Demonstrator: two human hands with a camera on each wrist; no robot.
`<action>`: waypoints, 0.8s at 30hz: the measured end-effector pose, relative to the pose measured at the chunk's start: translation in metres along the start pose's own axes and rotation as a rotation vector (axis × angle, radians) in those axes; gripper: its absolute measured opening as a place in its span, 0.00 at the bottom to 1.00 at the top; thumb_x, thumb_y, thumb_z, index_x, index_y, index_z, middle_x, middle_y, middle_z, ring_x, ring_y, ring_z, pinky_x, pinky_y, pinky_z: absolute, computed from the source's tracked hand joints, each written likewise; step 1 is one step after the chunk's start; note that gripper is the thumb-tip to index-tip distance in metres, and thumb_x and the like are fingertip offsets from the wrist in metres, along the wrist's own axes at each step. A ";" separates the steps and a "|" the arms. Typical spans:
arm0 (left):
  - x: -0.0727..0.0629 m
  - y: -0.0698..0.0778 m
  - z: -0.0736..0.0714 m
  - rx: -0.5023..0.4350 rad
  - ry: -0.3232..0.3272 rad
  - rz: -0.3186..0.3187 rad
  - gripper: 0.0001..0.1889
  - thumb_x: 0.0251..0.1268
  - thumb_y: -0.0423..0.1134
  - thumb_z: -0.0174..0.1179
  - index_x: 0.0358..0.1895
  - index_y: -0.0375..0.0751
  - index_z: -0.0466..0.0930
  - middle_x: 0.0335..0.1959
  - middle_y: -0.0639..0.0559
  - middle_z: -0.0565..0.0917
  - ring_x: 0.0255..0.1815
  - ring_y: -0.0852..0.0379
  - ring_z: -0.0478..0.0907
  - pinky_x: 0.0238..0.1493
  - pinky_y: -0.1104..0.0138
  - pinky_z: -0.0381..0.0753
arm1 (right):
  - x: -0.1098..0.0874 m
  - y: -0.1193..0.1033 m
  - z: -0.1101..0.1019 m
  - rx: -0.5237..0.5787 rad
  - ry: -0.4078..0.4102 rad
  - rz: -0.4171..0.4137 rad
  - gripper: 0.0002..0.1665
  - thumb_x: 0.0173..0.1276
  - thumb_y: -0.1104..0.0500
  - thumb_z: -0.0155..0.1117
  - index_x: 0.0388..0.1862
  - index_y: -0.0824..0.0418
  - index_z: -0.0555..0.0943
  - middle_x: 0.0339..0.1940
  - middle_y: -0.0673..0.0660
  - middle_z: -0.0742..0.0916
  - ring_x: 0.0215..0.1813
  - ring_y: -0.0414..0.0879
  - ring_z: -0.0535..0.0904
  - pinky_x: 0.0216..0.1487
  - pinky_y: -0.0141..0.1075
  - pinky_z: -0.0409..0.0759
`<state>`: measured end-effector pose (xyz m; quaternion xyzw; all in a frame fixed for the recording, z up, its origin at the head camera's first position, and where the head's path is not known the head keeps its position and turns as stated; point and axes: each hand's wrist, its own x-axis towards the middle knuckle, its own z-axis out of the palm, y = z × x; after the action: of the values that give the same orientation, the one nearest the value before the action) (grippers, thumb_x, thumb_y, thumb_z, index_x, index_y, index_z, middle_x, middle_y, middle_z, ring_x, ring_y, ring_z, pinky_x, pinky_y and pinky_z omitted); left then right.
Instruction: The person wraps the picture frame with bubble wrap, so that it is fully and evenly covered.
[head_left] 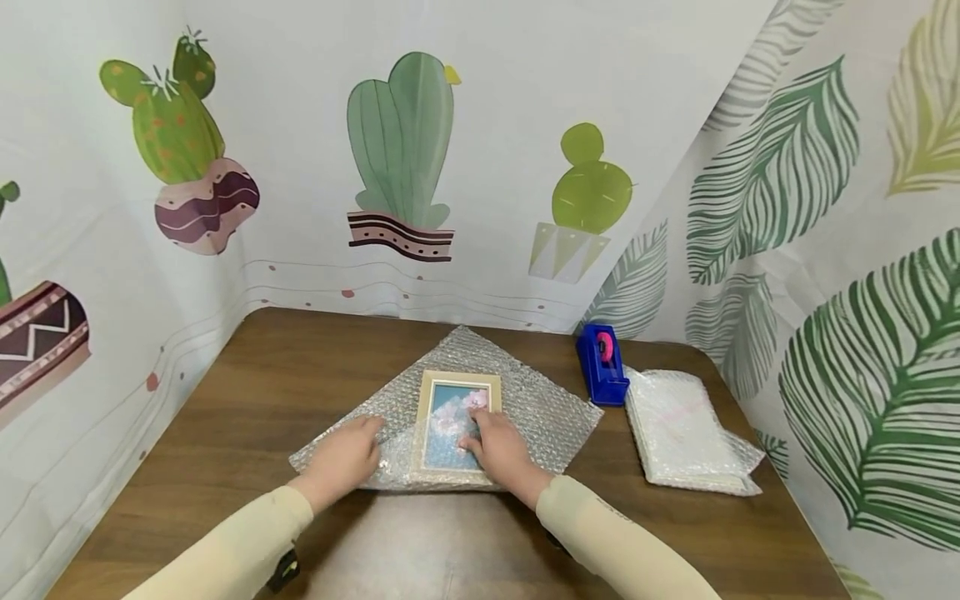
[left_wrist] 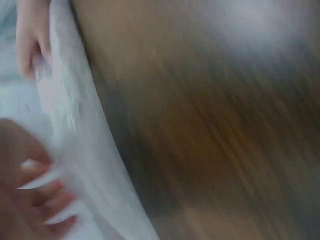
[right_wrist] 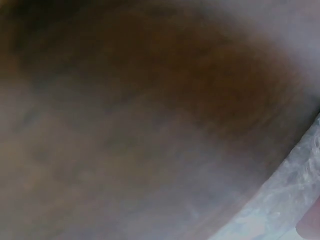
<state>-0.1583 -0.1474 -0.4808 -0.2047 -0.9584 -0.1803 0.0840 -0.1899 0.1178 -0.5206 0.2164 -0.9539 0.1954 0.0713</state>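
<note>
A picture frame [head_left: 422,417] with a pale wooden border and a print of pink blossoms on blue lies face up on a sheet of bubble wrap [head_left: 540,408]. The wrap is turned cornerwise, and its front part is folded up over the frame's lower edge. My left hand [head_left: 345,460] rests on the folded wrap left of the frame; the left wrist view shows its fingers [left_wrist: 52,200] loosely bent beside the wrap. Across the frame's lower right side lies my right hand [head_left: 506,450], thumb and forefinger spread over the picture. Only a fingertip [right_wrist: 310,225] shows in the blurred right wrist view.
Behind the wrap's right corner stands a blue tape dispenser [head_left: 600,367] with a pink roll. A flat bundle in bubble wrap [head_left: 682,429] lies at the table's right. The brown wooden table [head_left: 225,400] meets a printed cloth backdrop [head_left: 300,167] at the back.
</note>
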 end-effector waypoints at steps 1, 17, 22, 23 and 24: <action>0.000 0.010 0.002 0.059 0.059 0.030 0.12 0.58 0.30 0.62 0.47 0.35 0.84 0.43 0.43 0.89 0.44 0.46 0.87 0.48 0.54 0.87 | 0.000 0.001 0.000 0.011 0.017 -0.005 0.30 0.71 0.50 0.67 0.64 0.66 0.73 0.56 0.65 0.88 0.57 0.61 0.84 0.60 0.53 0.81; 0.008 0.061 0.046 0.044 -0.302 0.135 0.29 0.80 0.45 0.48 0.76 0.30 0.65 0.79 0.37 0.66 0.81 0.40 0.62 0.80 0.46 0.64 | 0.006 0.001 0.002 0.086 -0.038 0.045 0.34 0.71 0.51 0.68 0.69 0.65 0.72 0.64 0.67 0.84 0.66 0.63 0.80 0.68 0.55 0.78; 0.011 0.062 0.052 -0.002 -0.324 0.114 0.31 0.82 0.48 0.45 0.77 0.30 0.62 0.81 0.36 0.63 0.83 0.38 0.59 0.81 0.45 0.60 | 0.009 0.005 -0.007 0.090 -0.070 -0.017 0.32 0.71 0.55 0.68 0.67 0.71 0.72 0.66 0.71 0.81 0.69 0.65 0.77 0.72 0.56 0.75; 0.012 0.062 0.053 0.004 -0.325 0.110 0.30 0.82 0.48 0.45 0.77 0.31 0.62 0.81 0.36 0.63 0.82 0.38 0.59 0.81 0.45 0.60 | 0.011 0.006 -0.010 0.108 -0.089 -0.027 0.32 0.71 0.56 0.69 0.67 0.72 0.72 0.67 0.72 0.80 0.70 0.66 0.76 0.72 0.57 0.74; 0.012 0.063 0.053 0.008 -0.329 0.106 0.31 0.82 0.49 0.44 0.77 0.31 0.63 0.81 0.36 0.63 0.82 0.38 0.59 0.81 0.45 0.59 | 0.014 0.007 -0.013 0.121 -0.113 -0.030 0.32 0.71 0.57 0.68 0.68 0.73 0.71 0.68 0.72 0.79 0.71 0.66 0.75 0.73 0.57 0.74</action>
<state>-0.1474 -0.0693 -0.5074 -0.2812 -0.9478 -0.1359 -0.0640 -0.2047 0.1232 -0.5082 0.2454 -0.9394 0.2392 0.0069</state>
